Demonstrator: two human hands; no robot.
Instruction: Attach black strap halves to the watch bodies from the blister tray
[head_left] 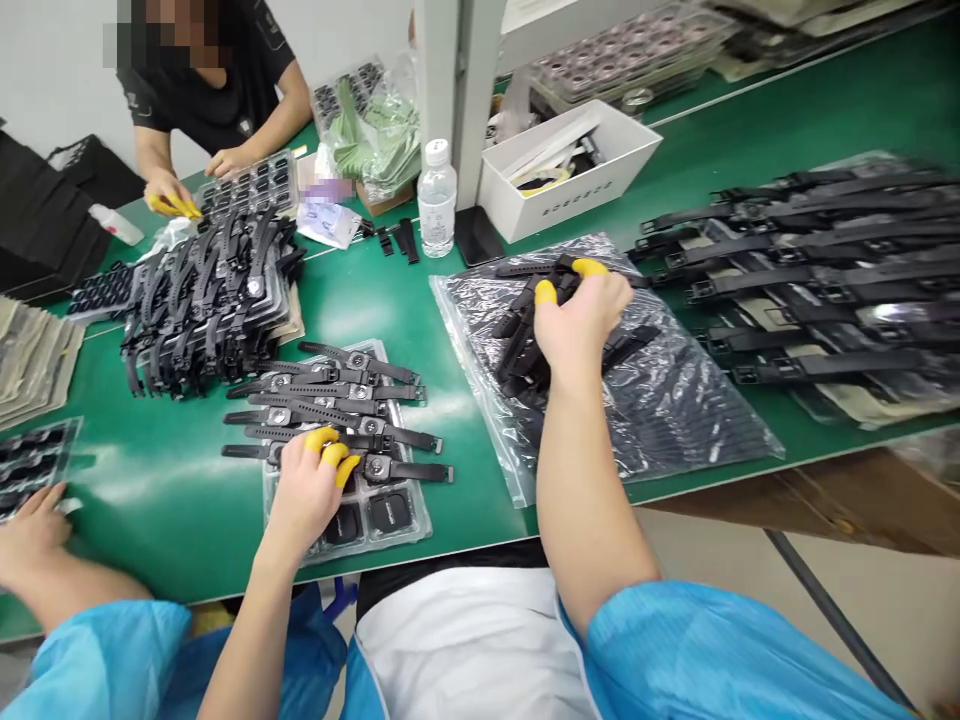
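My left hand [311, 485], with yellow finger cots on its fingertips, is closed at the edge of a black smartwatch [379, 468]. That watch lies in the front row of several watches with straps spread out, on a clear plastic tray [420, 525]. Square black pieces [390, 512] sit in the tray's near compartments. My right hand [589, 320], also wearing yellow finger cots, has its fingers bent around a black watch strap [559, 280] at a loose pile of straps. The pile rests on a large clear plastic bag [675, 420] filled with black straps. The right fingertips are partly hidden.
More black straps [810, 280] lie at the right. Stacked trays of watches [210, 300] stand at the left. Behind are a water bottle [437, 200], a phone [480, 238] and a white box [570, 195]. A co-worker's hand [34, 530] touches a tray at left; another person sits opposite.
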